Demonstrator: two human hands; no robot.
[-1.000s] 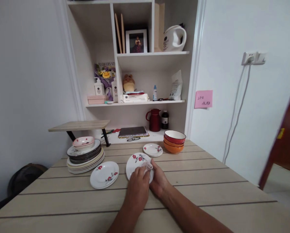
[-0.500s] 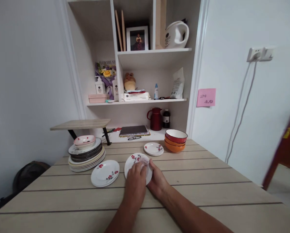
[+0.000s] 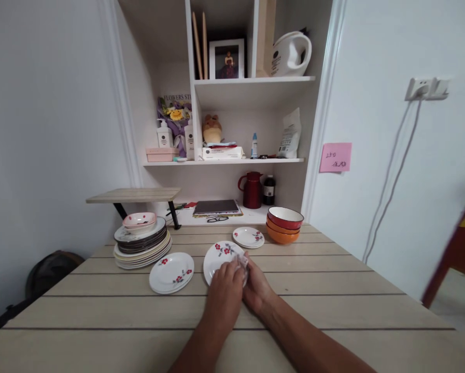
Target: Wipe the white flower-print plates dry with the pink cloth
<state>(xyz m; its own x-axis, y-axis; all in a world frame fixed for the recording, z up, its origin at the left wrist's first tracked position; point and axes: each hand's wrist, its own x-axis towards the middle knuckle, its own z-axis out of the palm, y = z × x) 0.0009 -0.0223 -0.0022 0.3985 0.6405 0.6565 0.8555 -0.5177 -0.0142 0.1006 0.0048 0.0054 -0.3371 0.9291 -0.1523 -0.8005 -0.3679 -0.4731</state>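
One floral plate (image 3: pixel 215 261) over the worktop (image 3: pixel 333 311): right hand (image 3: pixel 257 286) clamped on its right rim, likely bracing it against left hand (image 3: pixel 225 286), which pinches a pale wad (image 3: pixel 243 260) at its face; hands close together.

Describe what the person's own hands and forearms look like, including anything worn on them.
The left hand and right hand are ungloved. The left forearm and right forearm show no sleeves as far as the picture's lower edge. No watch or bracelet shows on either wrist. Some fingers are partly hidden, so rings cannot be ruled out.
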